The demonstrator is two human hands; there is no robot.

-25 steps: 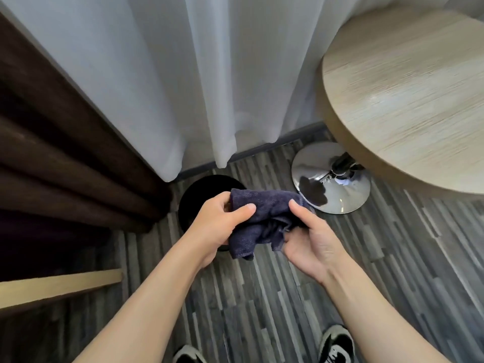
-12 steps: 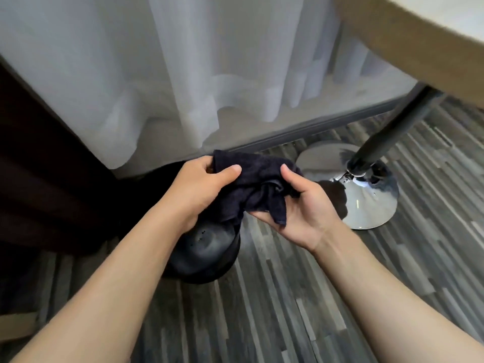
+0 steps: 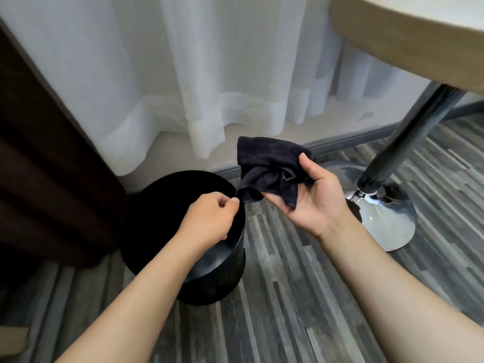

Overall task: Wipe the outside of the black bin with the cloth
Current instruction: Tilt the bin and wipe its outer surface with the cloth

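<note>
- My right hand (image 3: 314,203) lies palm-up with the dark navy terry cloth (image 3: 272,169) bunched across the fingers and the thumb pressed down on its upper right edge; I record it as grasping the cloth.
- My left hand (image 3: 209,218) is drawn into a loose fist, thumb and forefinger pinched at the cloth's lower left corner. Whether the same pinch also catches the bin rim beneath it, I cannot tell.
- The cloth hangs in soft folds between the two hands, clear of the floor and just above the bin's right-hand rim. Judgement: light, limp, no stiffness of its own; it will bunch and slip unless gathered into a flat pad under the palm before it is pressed to a surface.
- The round black plastic bin (image 3: 217,279) stands upright on the grey wood-striped floor (image 3: 288,297), directly beneath my left hand, mouth open and dark inside. Its outer wall shows a dull sheen with pale specks.
- Judgement: the bin appears light and smooth-walled, so it will likely slide or turn under wiping pressure. Best hold: one hand gripping the rim to steady it, the other working the cloth around the wall.
- Wiping is not yet begun; the cloth is not on the outer wall.
- Surroundings: sheer white curtain (image 3: 183,74) behind the bin, dark brown drape (image 3: 39,166) touching or just beside it on the left, chrome table pedestal (image 3: 385,218) near on the right.
</note>
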